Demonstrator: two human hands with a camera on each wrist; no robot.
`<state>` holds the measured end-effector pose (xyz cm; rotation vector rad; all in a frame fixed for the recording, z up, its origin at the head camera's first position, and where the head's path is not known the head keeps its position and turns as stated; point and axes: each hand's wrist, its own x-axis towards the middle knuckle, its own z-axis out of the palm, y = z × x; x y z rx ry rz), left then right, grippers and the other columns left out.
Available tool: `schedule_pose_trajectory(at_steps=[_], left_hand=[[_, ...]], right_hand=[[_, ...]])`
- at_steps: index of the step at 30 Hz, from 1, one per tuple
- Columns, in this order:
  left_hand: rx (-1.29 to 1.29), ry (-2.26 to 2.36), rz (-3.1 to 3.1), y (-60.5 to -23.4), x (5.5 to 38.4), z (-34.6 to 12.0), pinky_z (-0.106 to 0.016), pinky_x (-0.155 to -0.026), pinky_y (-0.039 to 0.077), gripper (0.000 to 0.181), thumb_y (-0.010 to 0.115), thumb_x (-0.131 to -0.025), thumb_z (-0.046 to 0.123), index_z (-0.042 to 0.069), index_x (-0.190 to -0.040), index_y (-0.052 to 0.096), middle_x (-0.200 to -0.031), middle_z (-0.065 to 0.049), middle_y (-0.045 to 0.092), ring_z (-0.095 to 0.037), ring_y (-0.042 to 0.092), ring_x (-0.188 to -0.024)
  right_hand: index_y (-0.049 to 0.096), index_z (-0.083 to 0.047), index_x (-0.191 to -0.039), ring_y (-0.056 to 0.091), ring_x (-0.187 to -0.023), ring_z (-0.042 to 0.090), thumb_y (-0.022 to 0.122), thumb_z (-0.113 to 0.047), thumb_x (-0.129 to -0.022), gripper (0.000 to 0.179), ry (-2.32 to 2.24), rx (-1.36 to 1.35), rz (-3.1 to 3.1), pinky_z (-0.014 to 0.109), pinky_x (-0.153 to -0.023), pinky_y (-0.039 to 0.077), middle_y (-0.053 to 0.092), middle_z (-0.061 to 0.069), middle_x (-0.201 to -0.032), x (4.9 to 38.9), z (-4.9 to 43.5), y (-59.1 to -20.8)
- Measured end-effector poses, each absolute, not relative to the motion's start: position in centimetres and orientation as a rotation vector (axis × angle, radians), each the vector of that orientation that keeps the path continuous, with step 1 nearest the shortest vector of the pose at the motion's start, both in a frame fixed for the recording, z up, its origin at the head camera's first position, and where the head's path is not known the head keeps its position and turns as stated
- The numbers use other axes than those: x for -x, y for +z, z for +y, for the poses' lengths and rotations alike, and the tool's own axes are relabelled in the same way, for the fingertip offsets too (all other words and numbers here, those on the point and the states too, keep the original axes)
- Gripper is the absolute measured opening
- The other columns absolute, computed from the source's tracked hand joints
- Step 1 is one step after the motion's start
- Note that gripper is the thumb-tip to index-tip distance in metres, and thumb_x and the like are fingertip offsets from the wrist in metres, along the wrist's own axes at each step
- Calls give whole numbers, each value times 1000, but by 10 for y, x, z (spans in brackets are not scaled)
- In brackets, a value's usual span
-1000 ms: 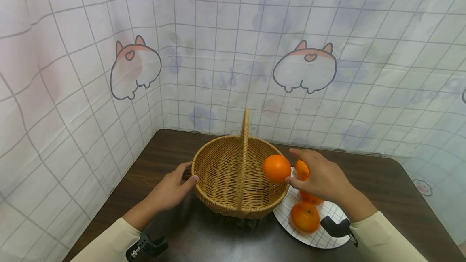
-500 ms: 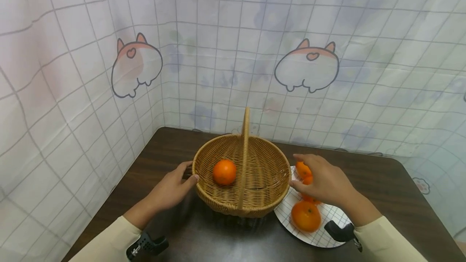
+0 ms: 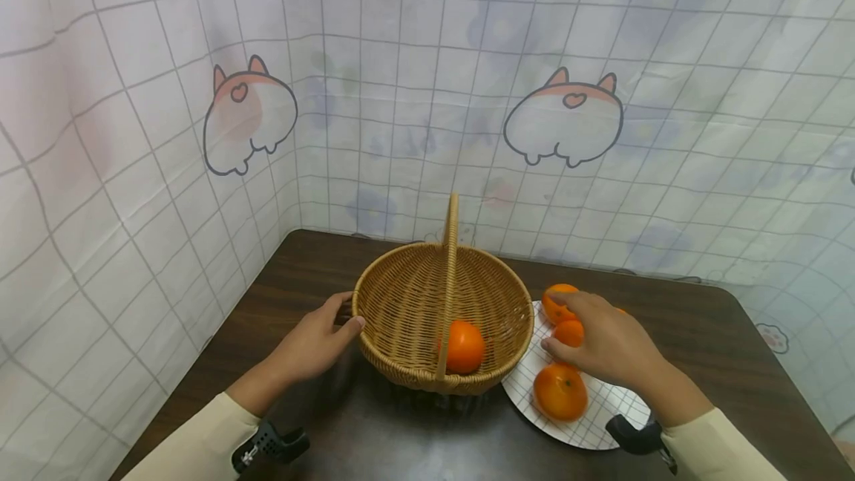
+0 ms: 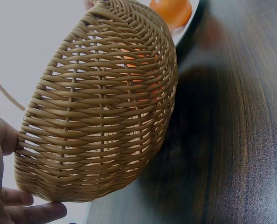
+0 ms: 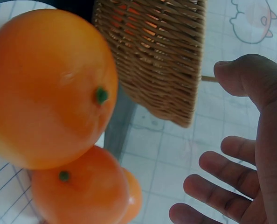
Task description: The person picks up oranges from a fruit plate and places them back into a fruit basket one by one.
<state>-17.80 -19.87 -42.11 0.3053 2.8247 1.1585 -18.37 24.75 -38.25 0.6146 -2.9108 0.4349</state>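
Note:
A wicker basket (image 3: 401, 303) with a tall arched handle (image 3: 452, 243) stands on the table, and one orange (image 3: 465, 347) lies inside near the handle's front foot. My left hand (image 3: 307, 347) grips the basket's left rim, thumb over the edge and fingers outside against the weave (image 4: 96, 102). To the right, my right hand (image 3: 608, 336) hovers over a white plate (image 3: 604, 399), fingers spread and holding nothing. On that plate sit several oranges: a front one (image 3: 559, 392), a middle one (image 3: 569, 333) and a back one (image 3: 559, 303), partly hidden by the hand.
The dark wood table (image 3: 401, 444) meets a white grid-patterned cloth (image 3: 401, 132) at its back and left. The plate's left edge lies close by the basket's right side. Black wrist straps (image 3: 267, 445) show at both sleeves.
The right hand let the orange go into the basket, where it rolled left and then back toward the handle. The right hand has drawn back over the plate; the left stayed at the rim.

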Motion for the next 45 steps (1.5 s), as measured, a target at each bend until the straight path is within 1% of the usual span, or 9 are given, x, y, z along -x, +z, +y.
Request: schedule_pose_trajectory(at_steps=[4, 8, 12, 15, 23, 26, 29, 36, 45], left_hand=[[-301, 1159, 2826, -421, 179, -199, -54, -99, 50, 64, 52, -108, 41, 4, -156, 33, -143, -15, 56, -32, 57, -129], [-309, 1162, 2827, -420, 178, -198, -54, -100, 50, 63, 53, -108, 39, 3, -156, 34, -143, -15, 56, -32, 56, -129], [-311, 1165, 2830, -420, 177, -198, -53, -101, 50, 63, 53, -108, 38, 2, -155, 34, -144, -16, 56, -33, 56, -129], [-313, 1162, 2833, -420, 177, -198, -53, -101, 50, 63, 52, -108, 40, 2, -155, 34, -143, -17, 56, -33, 56, -129], [-316, 1162, 2834, -420, 175, -201, -53, -101, 50, 69, 50, -107, 48, 2, -156, 33, -145, -18, 54, -33, 55, -131], [-327, 1165, 2833, -420, 176, -202, -54, -101, 50, 71, 49, -107, 50, 1, -156, 33, -144, -18, 55, -34, 55, -130], [-320, 1171, 2824, -421, 176, -202, -54, -101, 49, 69, 50, -107, 48, 2, -156, 33, -144, -16, 55, -34, 56, -130], [-333, 1186, 2817, -423, 176, -201, -54, -101, 49, 62, 53, -108, 38, 2, -156, 34, -144, -16, 55, -33, 56, -130], [-332, 1178, 2826, -424, 177, -202, -54, -101, 50, 64, 53, -108, 40, 3, -156, 34, -143, -15, 56, -33, 56, -129]], right_hand=[[59, -8, -141, 55, -125, 46, 80, -54, -85, 75, 443, -605, -2914, 68, -91, 49, 60, 19, -139, 180, 252, -385], [60, -9, -140, 57, -123, 45, 79, -55, -85, 74, 451, -594, -2924, 67, -83, 53, 60, 17, -139, 175, 256, -389], [60, -8, -139, 66, -107, 39, 78, -58, -85, 75, 469, -571, -2947, 58, -70, 58, 62, 16, -136, 169, 260, -393], [60, -6, -138, 69, -96, 35, 77, -59, -86, 76, 475, -581, -2948, 52, -65, 59, 63, 17, -133, 165, 262, -395], [62, -9, -137, 69, -97, 33, 77, -59, -85, 73, 467, -569, -2944, 50, -67, 59, 63, 15, -134, 154, 264, -401], [62, -11, -137, 69, -93, 31, 76, -61, -85, 74, 471, -555, -2959, 49, -66, 58, 62, 16, -136, 149, 264, -404], [62, -11, -137, 69, -92, 31, 75, -64, -85, 75, 468, -536, -2961, 49, -64, 58, 61, 16, -137, 145, 265, -408], [63, -11, -135, 68, -103, 35, 75, -65, -85, 75, 456, -526, -2945, 53, -69, 58, 65, 12, -133, 138, 270, -417], [64, -11, -133, 67, -99, 31, 79, -62, -82, 75, 476, -506, -2978, 54, -69, 58, 67, 7, -124, 133, 274, -425]])
